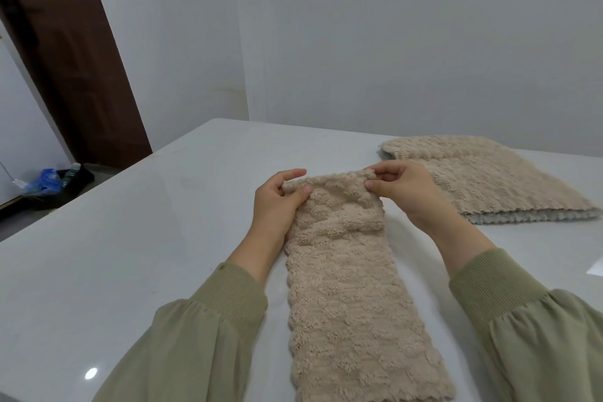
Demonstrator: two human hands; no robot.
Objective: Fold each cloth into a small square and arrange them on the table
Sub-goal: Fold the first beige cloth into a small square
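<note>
Fingers (295, 173) of the left hand (277, 206) pinched the far left corner of the cloth (346, 287), thumb on the near side and the others curled behind it. The right hand (404, 189) pinched the far right corner the same way, so both hands were closed on the fabric and neither lay flat. The cloth lay on the tabletop (130, 238) as a long narrow strip running away from me. Its far end bunched and rose a little between the two grips, and its near end ran off the bottom of the view. As I read it, the step in hand was to carry that far end back towards me and halve the strip. To do it well I would have kept the two corners level and lifted them together, high enough for the plush pile to clear itself rather than drag. Then I would have laid them edge to edge on the near end, which I could not see to check. The fabric looked thick and springy, so the crease would want a firm press with flat palms or it would likely creep open. Another pile (489, 183) of cloth sat near on the right, and I would have kept the right wrist off it.
</note>
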